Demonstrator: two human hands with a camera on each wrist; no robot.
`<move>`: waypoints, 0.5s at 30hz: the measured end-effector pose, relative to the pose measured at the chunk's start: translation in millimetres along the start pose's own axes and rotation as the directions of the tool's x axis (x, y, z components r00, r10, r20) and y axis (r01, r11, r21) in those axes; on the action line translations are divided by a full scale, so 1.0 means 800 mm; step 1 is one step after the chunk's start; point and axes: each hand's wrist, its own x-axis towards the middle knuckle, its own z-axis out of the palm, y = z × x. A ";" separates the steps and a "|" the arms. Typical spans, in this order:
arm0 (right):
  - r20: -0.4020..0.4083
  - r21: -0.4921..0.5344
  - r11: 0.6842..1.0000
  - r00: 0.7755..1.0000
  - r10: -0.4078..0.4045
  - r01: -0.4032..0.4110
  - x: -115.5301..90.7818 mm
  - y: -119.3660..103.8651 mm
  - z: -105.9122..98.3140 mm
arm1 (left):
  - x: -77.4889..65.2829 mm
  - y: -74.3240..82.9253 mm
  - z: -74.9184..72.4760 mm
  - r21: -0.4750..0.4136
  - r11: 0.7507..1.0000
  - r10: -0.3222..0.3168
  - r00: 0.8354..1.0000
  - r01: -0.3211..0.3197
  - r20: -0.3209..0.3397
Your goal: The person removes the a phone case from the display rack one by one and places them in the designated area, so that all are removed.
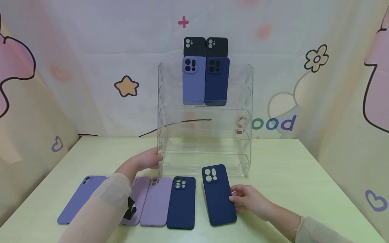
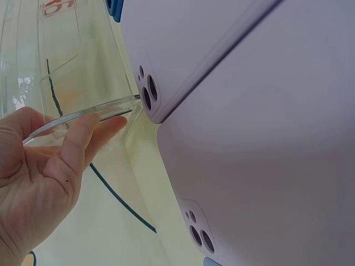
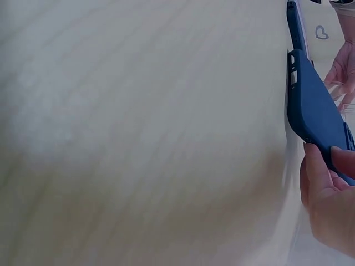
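Observation:
My left hand (image 1: 147, 159) grips the left side panel of a clear acrylic display rack (image 1: 158, 114); the left wrist view shows thumb and fingers on either face of the panel edge (image 2: 91, 111). In my right hand (image 1: 250, 200), a navy phone case (image 1: 220, 202) is pinched by its right edge, camera cutouts at the top, slightly tilted in front of the rack. Left of it lie another navy case (image 1: 181, 209), two lilac cases (image 1: 156, 206) and a periwinkle case (image 1: 82, 202), partly hidden by my left forearm.
On the rack's upper tiers stand two black cases (image 1: 194, 50), with a periwinkle case (image 1: 193, 84) and a navy case (image 1: 216, 86) in front and lower. The rack stands near the back of the pale table (image 1: 279, 162), before a patterned curtain (image 1: 121, 40).

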 end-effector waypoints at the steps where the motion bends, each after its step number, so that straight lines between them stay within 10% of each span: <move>1: 0.000 -0.004 1.000 1.000 0.003 -0.003 0.000 0.001 0.001 | 0.000 -0.001 0.000 -0.003 1.000 -0.003 1.000 0.003 -0.002; 15: 0.021 -0.011 0.998 0.998 0.059 -0.059 0.003 0.006 0.009 | -0.001 0.000 -0.001 -0.001 1.000 0.013 1.000 -0.013 0.014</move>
